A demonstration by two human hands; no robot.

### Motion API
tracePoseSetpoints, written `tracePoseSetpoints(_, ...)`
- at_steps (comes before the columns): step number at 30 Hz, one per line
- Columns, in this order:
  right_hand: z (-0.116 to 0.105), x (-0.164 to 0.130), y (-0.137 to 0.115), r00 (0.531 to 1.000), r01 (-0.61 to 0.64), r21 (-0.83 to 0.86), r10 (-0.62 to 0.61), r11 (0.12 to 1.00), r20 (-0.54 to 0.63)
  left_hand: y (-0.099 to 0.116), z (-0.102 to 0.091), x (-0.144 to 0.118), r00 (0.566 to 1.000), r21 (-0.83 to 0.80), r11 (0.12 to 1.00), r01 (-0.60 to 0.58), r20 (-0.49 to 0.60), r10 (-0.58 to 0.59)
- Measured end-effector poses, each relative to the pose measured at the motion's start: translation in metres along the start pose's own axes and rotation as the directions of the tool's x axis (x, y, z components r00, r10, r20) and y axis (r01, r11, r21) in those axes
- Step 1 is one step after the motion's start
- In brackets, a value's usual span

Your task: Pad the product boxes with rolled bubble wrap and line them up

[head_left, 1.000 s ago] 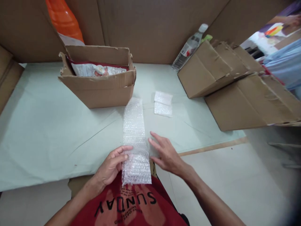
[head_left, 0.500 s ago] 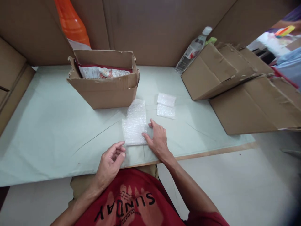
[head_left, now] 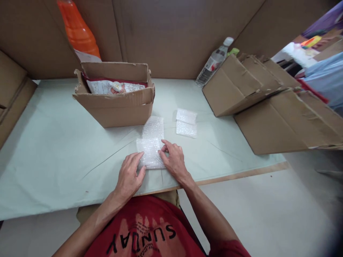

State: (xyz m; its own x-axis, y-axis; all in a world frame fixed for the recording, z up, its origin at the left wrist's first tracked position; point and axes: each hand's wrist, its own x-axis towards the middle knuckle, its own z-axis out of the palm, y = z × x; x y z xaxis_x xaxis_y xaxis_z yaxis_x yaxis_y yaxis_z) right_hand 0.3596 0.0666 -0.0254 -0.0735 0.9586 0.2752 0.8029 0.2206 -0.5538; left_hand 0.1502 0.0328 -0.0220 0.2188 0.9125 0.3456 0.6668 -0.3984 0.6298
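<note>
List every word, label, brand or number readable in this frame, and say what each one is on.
"SUNDAY": large black letters on the red shirt, upside down from this view.
Smaller print under "SUNDAY" on the shirt: too small to read.
Label on the clear water bottle: blurred, unreadable.
White label on the orange bottle: no legible text.
Printing on the packets in the open cardboard box: too small to read.
Bubble wrap under both hands: no text.

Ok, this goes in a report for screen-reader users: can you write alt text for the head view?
Both hands, left hand and right hand, press flat on a folded strip of bubble wrap on a pale green table. Behind it stands an open cardboard box holding packets, with two small bubble-wrap pieces to its right.
</note>
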Motion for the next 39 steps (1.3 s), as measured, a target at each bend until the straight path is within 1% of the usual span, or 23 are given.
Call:
tracePoseSetpoints(4,0.003,-0.001,0.002,0.990,0.028,0.037,-0.023,0.999,-0.140,-0.001,0.004,0.003,0.998,0.037,0.998,-0.058,-0.002,0.058)
tracePoseSetpoints(6,0.003,-0.005,0.005,0.987,0.026,0.006,-0.025,1.000,-0.157,-0.003,0.006,0.004,0.998,0.054,0.997,-0.056,0.029,0.055)
tracePoseSetpoints(10,0.007,-0.006,0.014,0.997,0.017,-0.078,-0.022,0.997,-0.074,-0.003,0.005,0.002,0.997,0.106,0.993,-0.057,0.054,0.051)
tracePoseSetpoints(12,0.008,-0.006,0.016,0.998,0.025,-0.084,-0.030,0.996,-0.052,-0.002,0.002,-0.001,0.993,0.127,0.986,-0.105,0.068,0.097)
tracePoseSetpoints(14,0.006,-0.007,0.016,0.998,0.046,-0.084,-0.050,0.995,-0.043,-0.001,-0.001,-0.003,0.980,0.140,0.975,-0.174,0.119,0.158)
tracePoseSetpoints(16,-0.001,-0.010,0.014,0.995,0.080,-0.077,-0.083,0.994,-0.047,0.000,-0.002,-0.004,0.966,0.145,0.964,-0.224,0.167,0.199)
tracePoseSetpoints(17,-0.006,-0.013,0.013,0.993,0.108,-0.066,-0.112,0.992,-0.047,0.000,-0.001,-0.003,0.962,0.151,0.960,-0.234,0.175,0.208)
tracePoseSetpoints(19,-0.017,-0.020,0.010,0.981,0.194,-0.027,-0.194,0.981,-0.012,-0.001,0.002,-0.001,0.963,0.165,0.956,-0.243,0.163,0.217)
tracePoseSetpoints(22,-0.025,-0.028,0.007,0.938,0.328,0.024,-0.328,0.944,0.110,-0.002,0.007,0.003,0.963,0.176,0.950,-0.256,0.125,0.237)
tracePoseSetpoints(24,-0.023,-0.031,0.004,0.920,0.365,0.020,-0.364,0.931,0.141,-0.002,0.008,0.003,0.962,0.152,0.952,-0.265,0.104,0.251)
tracePoseSetpoints(25,-0.021,-0.032,0.003,0.924,0.359,0.021,-0.358,0.933,0.135,-0.001,0.007,0.003,0.963,0.124,0.957,-0.262,0.093,0.252)
tracePoseSetpoints(28,-0.016,-0.036,-0.001,0.953,0.277,0.103,-0.287,0.955,0.095,0.003,0.000,-0.003,0.977,-0.019,0.981,-0.195,0.086,0.195)
tracePoseSetpoints(31,-0.021,-0.042,-0.005,0.968,0.190,0.227,-0.221,0.955,0.121,0.007,-0.007,-0.009,0.987,-0.145,0.988,-0.046,0.145,0.068)
tracePoseSetpoints(33,-0.027,-0.048,-0.007,0.978,0.172,0.239,-0.194,0.956,0.072,0.008,-0.007,-0.010,0.986,-0.202,0.977,0.070,0.162,-0.037)
tracePoseSetpoints(35,-0.031,-0.053,-0.009,0.978,0.209,0.178,-0.206,0.962,-0.032,0.006,-0.004,-0.007,0.981,-0.229,0.962,0.151,0.152,-0.118)
tracePoseSetpoints(36,-0.032,-0.055,-0.010,0.970,0.243,0.131,-0.237,0.961,-0.063,0.005,-0.001,-0.004,0.979,-0.217,0.962,0.168,0.147,-0.138)
tracePoseSetpoints(37,-0.032,-0.056,-0.010,0.959,0.282,0.085,-0.277,0.956,-0.057,0.003,0.002,-0.002,0.979,-0.183,0.969,0.168,0.144,-0.143)
tracePoseSetpoints(39,-0.029,-0.056,-0.011,0.936,0.350,0.012,-0.350,0.937,0.041,0.002,0.007,0.003,0.983,-0.074,0.988,0.132,0.136,-0.121)
